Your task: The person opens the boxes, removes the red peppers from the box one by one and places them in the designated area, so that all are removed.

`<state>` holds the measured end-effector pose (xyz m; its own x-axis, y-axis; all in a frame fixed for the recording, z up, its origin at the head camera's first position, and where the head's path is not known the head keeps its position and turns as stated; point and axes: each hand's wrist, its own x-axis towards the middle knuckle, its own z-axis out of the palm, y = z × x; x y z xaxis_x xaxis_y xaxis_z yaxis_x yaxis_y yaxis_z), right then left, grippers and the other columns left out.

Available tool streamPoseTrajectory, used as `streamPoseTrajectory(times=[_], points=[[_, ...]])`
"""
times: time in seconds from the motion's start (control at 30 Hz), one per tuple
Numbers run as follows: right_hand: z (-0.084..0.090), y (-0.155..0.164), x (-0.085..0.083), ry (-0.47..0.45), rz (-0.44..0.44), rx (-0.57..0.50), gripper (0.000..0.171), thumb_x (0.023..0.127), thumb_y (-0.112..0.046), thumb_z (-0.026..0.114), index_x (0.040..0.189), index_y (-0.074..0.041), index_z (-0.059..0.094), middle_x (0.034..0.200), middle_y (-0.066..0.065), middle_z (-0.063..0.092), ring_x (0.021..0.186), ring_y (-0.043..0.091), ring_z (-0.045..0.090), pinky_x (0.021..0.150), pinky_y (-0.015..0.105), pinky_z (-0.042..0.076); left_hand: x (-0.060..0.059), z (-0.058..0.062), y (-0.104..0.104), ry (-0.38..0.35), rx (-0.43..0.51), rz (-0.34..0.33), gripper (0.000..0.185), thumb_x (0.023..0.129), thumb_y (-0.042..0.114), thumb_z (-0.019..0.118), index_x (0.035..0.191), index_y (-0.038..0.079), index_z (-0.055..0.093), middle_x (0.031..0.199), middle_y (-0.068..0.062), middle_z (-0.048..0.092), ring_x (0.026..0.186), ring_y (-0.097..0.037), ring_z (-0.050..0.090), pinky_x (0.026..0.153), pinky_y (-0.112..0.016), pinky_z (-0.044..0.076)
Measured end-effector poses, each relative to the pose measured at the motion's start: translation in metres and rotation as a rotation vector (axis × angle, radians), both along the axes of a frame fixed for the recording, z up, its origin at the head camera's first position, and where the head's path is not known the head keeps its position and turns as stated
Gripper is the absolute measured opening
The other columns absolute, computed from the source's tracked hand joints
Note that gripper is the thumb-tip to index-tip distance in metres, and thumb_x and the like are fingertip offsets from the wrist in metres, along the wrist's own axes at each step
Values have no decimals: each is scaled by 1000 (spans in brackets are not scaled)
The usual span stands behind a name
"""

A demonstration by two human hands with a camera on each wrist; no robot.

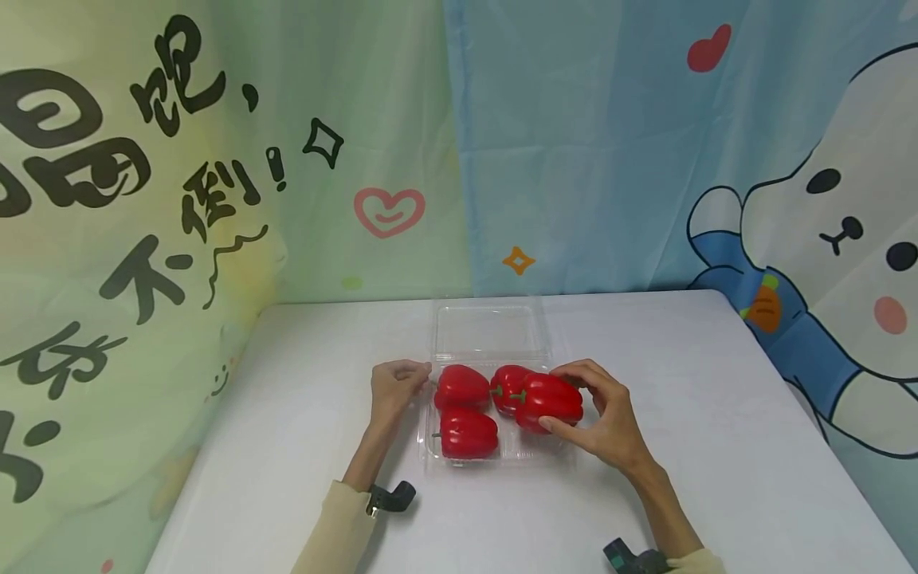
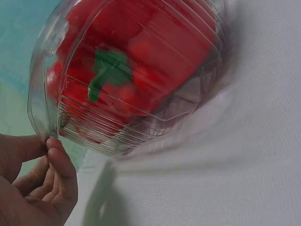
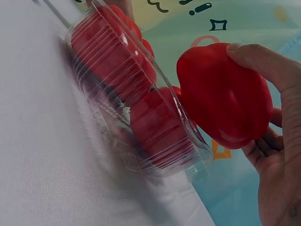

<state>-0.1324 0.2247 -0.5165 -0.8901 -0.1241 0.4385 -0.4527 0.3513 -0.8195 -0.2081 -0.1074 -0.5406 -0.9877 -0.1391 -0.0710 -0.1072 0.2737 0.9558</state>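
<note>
A clear plastic clamshell box [image 1: 512,453] with its lid [image 1: 491,328] folded back stands on the table. Inside it lie three red bell peppers: one at the back left [image 1: 462,386], one at the front left [image 1: 468,434] and one at the back right [image 1: 506,383]. My right hand [image 1: 606,410] holds a fourth red bell pepper [image 3: 225,94] between thumb and fingers, raised over the box's right side. My left hand [image 1: 398,391] pinches the box's left rim between thumb and forefinger, as the left wrist view shows.
White cloth covers the table [image 1: 287,414]. Behind it hangs a printed curtain [image 1: 358,104] meeting the table's back edge. Dark wrist cameras are strapped to both forearms, the left one [image 1: 394,497] standing out over the cloth.
</note>
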Motion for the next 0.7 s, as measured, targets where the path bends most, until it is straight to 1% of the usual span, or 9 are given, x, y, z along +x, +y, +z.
streamPoseTrajectory(times=[0.17,0.37,0.53,0.7], points=[[0,0,-1,13,-3,0,69,70,0,98,133,-9,71,129,8,71,115,7,67,98,15,58,-1,0,0,1,-4,-3,21,100,20,78,100,-1,80,90,-18,82,73,-14,73,62,-23,54],[-2,-1,-1,19,-9,-7,69,70,1,98,133,-8,70,129,8,71,115,6,67,99,15,58,-1,-1,0,-3,-3,-1,20,99,19,79,99,-1,80,89,-18,82,73,-14,74,65,-22,56],[-1,-1,-1,26,-23,-15,68,72,0,97,134,-7,70,129,11,71,114,5,67,99,15,57,-1,-1,0,6,-7,-2,21,99,18,78,99,-2,80,89,-18,82,73,-14,74,65,-22,55],[-1,-1,-2,50,-47,-23,69,71,2,97,134,-7,71,128,13,71,112,5,67,98,14,57,0,-1,1,16,-7,-2,21,100,18,78,99,-3,81,89,-19,82,73,-14,74,66,-21,55]])
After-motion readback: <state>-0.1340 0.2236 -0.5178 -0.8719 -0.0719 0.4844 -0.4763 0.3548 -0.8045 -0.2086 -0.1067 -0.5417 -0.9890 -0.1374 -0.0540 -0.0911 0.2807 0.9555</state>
